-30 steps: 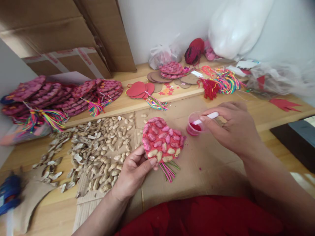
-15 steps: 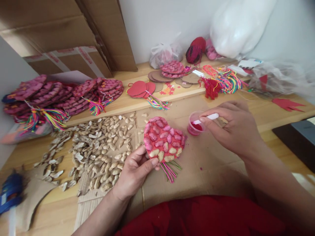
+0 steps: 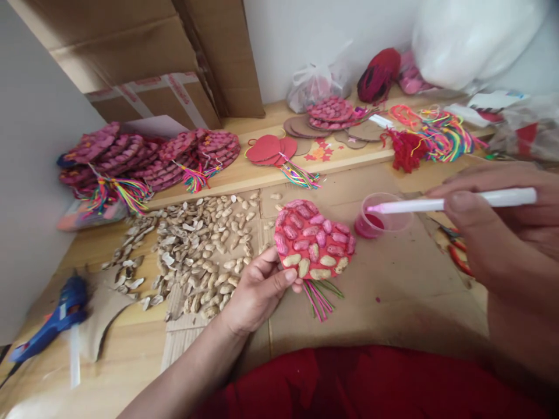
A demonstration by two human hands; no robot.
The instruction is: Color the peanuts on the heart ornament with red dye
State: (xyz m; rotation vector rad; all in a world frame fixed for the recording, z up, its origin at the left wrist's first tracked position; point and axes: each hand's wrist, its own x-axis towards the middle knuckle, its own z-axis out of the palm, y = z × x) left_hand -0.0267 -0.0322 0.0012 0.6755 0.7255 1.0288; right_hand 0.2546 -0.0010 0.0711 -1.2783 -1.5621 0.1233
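My left hand (image 3: 267, 285) pinches the lower left edge of a red heart-shaped board (image 3: 315, 240). Peanut shells are stuck all over its face: most are pink, and several at the bottom are natural tan. Pink and green cords (image 3: 321, 298) hang from its lower edge. My right hand (image 3: 493, 233) grips a white felt-tip pen (image 3: 489, 199) between thumb and fingers. The pen's pink tip points left, over a small clear plastic cup (image 3: 395, 216) with deep pink liquid in it. The cup stands on the cardboard, right of the heart.
Loose peanuts and shells (image 3: 209, 256) spread on the left. A blue glue gun (image 3: 65, 314) lies at far left. Along the raised wooden shelf (image 3: 257, 186) are stacked pink peanut pieces (image 3: 148, 151), red hearts (image 3: 268, 150) and colourful tassels (image 3: 445, 137). Red-handled scissors (image 3: 458, 256) lie under my right hand.
The pen has come up out of the cup, and my right hand has moved right and closer to me. The camera view has shifted left; the heart stays in my left hand.
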